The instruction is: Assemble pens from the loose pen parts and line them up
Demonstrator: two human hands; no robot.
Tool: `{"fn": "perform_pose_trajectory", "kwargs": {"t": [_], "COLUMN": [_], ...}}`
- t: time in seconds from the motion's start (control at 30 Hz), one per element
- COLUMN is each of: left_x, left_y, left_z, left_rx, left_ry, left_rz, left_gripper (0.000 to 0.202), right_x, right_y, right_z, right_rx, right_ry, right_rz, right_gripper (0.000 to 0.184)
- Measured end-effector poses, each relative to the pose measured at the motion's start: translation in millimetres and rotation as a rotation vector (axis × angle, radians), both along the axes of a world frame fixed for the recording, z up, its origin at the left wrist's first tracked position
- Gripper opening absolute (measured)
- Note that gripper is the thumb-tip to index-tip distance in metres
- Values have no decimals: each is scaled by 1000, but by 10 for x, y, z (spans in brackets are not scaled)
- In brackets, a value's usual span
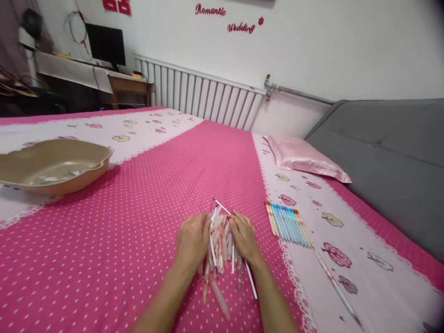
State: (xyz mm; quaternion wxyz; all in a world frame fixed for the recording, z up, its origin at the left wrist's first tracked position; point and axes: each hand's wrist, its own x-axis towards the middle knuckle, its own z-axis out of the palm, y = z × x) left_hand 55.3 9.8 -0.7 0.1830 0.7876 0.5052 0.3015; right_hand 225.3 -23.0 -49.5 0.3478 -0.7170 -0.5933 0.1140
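Observation:
A loose pile of pen parts [219,245], clear and pinkish barrels with thin white refills, lies on the pink dotted bedspread. My left hand [192,238] is curled against the left side of the pile, its thumb on the pieces. From the right, my right hand [244,236] presses in with bent fingers, so the pieces are gathered between both hands. One refill [251,280] sticks out beneath my right wrist, and a clear barrel [220,298] lies nearest me. Some fingertips are hidden behind the pile.
To the right, a neat row of blue and beige pens [287,224] lies near a single pen [338,289]. A beige basin [58,166] with a few pale pieces inside stands at left. A pink pillow [305,157] rests by the grey headboard [385,148].

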Motion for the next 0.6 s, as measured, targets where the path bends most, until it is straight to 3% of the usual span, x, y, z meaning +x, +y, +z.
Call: {"fn": "perform_pose_trajectory", "kwargs": {"t": [0.27, 0.5, 0.6], "left_x": [-34, -29, -31], "left_y": [9, -13, -11], "left_z": [-3, 11, -5], "left_rx": [6, -27, -8], "left_ry": [3, -99, -138], "left_rz": [20, 24, 22], "left_gripper": [22, 21, 19], "right_x": [-11, 118, 122], "right_y": [-24, -99, -160], "right_z": [80, 256, 395], "right_rx": [72, 230, 286], "right_ry": [29, 344, 519], "right_rz": [24, -301, -366], "right_gripper": [41, 29, 32]}}
